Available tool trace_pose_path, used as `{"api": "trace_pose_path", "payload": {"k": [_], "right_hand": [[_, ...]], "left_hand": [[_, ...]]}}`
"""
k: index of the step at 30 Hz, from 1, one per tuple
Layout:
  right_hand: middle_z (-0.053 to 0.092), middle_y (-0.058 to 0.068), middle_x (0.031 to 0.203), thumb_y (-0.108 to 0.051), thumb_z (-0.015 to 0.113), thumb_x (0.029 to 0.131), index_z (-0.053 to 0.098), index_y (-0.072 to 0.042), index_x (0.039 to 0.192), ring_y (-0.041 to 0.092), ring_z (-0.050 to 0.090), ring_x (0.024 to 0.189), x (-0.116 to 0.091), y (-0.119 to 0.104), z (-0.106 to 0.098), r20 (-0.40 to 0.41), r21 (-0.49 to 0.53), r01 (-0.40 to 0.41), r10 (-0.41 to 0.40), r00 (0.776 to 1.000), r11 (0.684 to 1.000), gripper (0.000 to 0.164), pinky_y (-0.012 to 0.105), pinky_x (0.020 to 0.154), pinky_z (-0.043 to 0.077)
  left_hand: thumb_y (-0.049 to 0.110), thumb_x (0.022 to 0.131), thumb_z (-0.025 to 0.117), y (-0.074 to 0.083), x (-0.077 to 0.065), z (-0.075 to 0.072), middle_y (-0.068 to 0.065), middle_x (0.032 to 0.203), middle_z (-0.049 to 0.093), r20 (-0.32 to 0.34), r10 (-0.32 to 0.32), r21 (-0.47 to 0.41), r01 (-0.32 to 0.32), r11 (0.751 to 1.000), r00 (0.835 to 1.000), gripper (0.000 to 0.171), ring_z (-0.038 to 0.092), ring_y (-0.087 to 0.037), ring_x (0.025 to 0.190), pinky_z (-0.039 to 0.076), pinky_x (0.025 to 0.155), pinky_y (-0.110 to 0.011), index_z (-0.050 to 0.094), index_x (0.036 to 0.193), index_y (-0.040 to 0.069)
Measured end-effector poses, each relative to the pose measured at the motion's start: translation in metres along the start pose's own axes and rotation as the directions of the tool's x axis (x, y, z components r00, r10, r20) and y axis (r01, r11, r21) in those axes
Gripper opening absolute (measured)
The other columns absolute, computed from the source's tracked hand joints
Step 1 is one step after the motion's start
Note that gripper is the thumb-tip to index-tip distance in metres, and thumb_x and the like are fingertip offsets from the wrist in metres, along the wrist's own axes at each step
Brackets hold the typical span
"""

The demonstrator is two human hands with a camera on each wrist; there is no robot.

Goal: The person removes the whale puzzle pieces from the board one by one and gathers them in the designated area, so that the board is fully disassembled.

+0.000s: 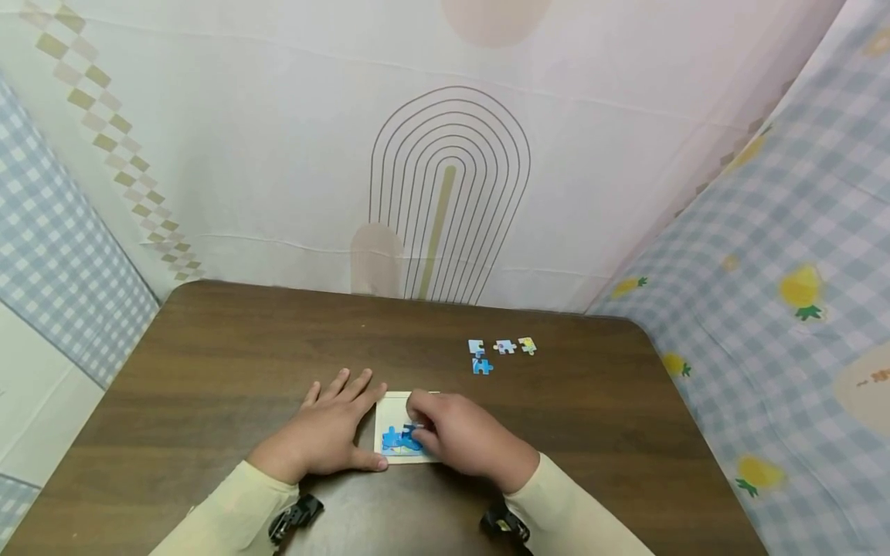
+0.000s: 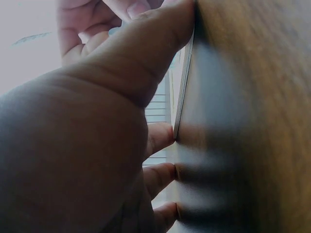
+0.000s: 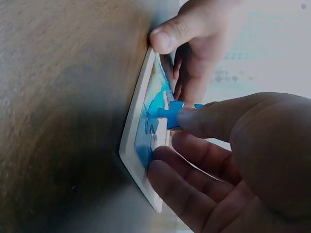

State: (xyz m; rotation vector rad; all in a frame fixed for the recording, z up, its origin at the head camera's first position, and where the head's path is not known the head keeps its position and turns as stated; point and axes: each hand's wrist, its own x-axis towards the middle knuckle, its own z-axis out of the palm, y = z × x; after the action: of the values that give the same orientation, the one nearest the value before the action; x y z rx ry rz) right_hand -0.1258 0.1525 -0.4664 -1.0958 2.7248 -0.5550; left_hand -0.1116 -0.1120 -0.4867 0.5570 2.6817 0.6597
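Observation:
A shallow puzzle tray [image 1: 382,417] with a pale rim lies near the table's front edge, with several blue pieces set along its lower part. My left hand [image 1: 325,432] is spread flat at the tray's left side, its thumb and index finger touching the rim. Between thumb and fingers my right hand [image 1: 462,434] pinches a blue jigsaw piece [image 3: 171,114] above the tray, tilted up from the pieces under it. The right hand covers the tray's right part in the head view.
Beyond the tray, to the right, several loose jigsaw pieces lie on the brown table [image 1: 292,332], among them a blue one [image 1: 482,366] and a yellowish one [image 1: 528,345]. A patterned cloth [image 1: 292,154] hangs behind the table's far edge.

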Motion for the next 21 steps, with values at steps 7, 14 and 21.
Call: {"api": "trace_pose_path", "payload": {"k": [7,14,21], "right_hand": [[0.057,-0.008,0.082,-0.025,0.084,0.105,0.056,-0.021,0.103,0.005,0.048,0.067,0.0015,0.0032,0.0012,-0.038,0.032,-0.050,0.051,0.998,0.998,0.028,0.023,0.064,0.041],[0.057,-0.011,0.083,-0.023,0.084,0.105,0.060,-0.021,0.107,0.004,0.050,0.069,0.0042,0.0059,0.0039,-0.060,0.061,-0.060,0.064,0.996,0.996,0.024,0.023,0.064,0.044],[0.063,-0.011,0.088,-0.020,0.082,0.106,0.064,-0.019,0.113,0.003,0.056,0.076,0.0034,0.0109,0.0007,-0.063,0.211,-0.120,0.136,0.989,0.970,0.020,0.023,0.069,0.051]], "left_hand": [[0.078,0.084,0.087,-0.0014,0.0012,0.0005,-0.014,0.189,0.022,-0.002,-0.005,0.016,0.005,1.000,1.000,0.120,0.014,-0.051,0.175,0.011,0.130,-0.086,0.038,0.178,0.024],[0.078,0.084,0.087,-0.0016,0.0011,0.0005,-0.013,0.189,0.021,0.006,-0.003,0.012,0.003,1.000,1.000,0.120,0.013,-0.051,0.175,0.010,0.131,-0.086,0.037,0.178,0.024],[0.077,0.084,0.087,-0.0015,0.0017,0.0001,-0.013,0.189,0.020,0.014,-0.006,0.010,0.006,1.000,1.000,0.120,0.012,-0.051,0.175,0.009,0.131,-0.086,0.036,0.179,0.024]]}}
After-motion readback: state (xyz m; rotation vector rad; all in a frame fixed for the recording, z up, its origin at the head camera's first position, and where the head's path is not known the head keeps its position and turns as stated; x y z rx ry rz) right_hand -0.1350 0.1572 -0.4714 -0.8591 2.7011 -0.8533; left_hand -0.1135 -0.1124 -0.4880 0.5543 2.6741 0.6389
